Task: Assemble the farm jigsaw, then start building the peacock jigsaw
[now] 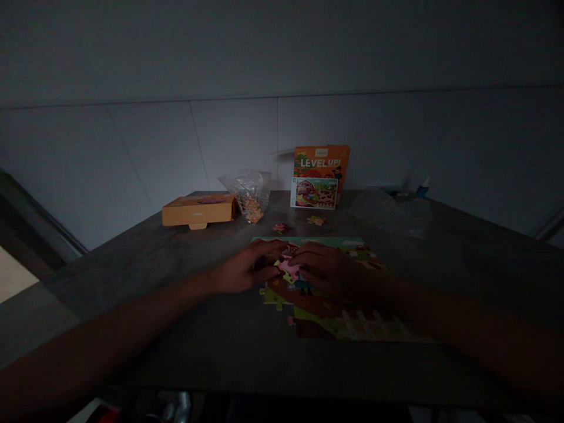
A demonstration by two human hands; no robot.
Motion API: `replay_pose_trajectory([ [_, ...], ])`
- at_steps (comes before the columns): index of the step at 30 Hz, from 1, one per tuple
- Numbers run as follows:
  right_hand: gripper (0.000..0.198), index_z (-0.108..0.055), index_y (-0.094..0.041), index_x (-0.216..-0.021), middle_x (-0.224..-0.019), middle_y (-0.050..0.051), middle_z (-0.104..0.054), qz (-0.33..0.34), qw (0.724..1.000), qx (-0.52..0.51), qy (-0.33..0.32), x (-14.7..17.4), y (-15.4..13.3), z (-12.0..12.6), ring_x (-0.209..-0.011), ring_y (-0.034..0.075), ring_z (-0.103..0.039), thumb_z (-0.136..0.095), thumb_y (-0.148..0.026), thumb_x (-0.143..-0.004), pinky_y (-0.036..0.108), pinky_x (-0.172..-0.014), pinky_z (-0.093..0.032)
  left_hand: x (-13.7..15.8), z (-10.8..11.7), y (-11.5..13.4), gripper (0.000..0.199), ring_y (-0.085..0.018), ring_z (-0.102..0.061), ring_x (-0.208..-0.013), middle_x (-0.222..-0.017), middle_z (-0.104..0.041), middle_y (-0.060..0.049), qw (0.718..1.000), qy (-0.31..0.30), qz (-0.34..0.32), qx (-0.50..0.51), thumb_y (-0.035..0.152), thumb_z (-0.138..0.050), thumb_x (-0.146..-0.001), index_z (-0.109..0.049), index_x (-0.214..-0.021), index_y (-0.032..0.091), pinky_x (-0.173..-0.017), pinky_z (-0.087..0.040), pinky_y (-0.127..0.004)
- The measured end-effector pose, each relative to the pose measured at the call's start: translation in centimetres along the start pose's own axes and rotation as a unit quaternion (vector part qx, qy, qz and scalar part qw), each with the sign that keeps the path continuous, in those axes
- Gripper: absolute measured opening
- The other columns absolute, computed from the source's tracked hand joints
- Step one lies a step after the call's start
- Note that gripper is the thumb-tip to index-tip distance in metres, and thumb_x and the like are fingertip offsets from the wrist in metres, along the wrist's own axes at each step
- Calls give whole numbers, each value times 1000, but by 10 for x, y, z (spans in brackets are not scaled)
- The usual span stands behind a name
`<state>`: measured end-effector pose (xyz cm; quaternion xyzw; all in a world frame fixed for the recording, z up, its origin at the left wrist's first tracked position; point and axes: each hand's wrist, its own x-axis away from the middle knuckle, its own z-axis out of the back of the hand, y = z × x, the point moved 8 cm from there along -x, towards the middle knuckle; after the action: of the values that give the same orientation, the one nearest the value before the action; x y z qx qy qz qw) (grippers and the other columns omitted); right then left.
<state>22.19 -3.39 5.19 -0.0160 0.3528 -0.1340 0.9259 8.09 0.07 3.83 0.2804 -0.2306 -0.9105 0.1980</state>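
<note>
A partly assembled farm-scene jigsaw puzzle (317, 329) lies flat on the table, with an uneven left edge. Over its upper left part is a pink puzzle piece (288, 268) with some yellow-green. My right hand (328, 269) comes in from the right, its fingertips bent onto this piece. From the other side, my left hand (247, 267) rests at the puzzle's left edge, thumb and fingers apart, the thumb tip close to the pink piece. Dim light makes exact finger contact hard to see. Two loose bits, a pink piece (280, 228) and a yellowish piece (316, 220), lie beyond the puzzle.
An orange box (199, 211) sits at the back left, beside a clear plastic bag (251, 200) with orange pieces inside. Against the wall stand an orange "LEVEL UP!" box (321, 161) and a farm picture card (314, 194). An crumpled clear bag (392, 211) and a small bottle (423, 188) are at right.
</note>
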Motion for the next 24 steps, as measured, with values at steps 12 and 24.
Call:
replay_pose_trajectory([
  [12,29,-65,-13,-122,-115,16,-72,-2,998,57,-20,7,8,-7,-110,23,-68,-54,-14,-95,41,-95,-58,2,5,-3,21,-21,-63,-106,-120,-67,-9,999,2,23,-26,31,-70,-90,-67,-105,17,-91,-53,-35],
  [24,32,-63,-15,-125,-120,14,-71,1,999,42,-16,6,5,-5,-114,21,-67,-53,-13,-95,37,-97,-57,3,2,4,23,-21,-62,-100,-108,-68,-9,1000,2,15,-16,27,-65,-92,-64,-112,16,-88,-52,-35],
])
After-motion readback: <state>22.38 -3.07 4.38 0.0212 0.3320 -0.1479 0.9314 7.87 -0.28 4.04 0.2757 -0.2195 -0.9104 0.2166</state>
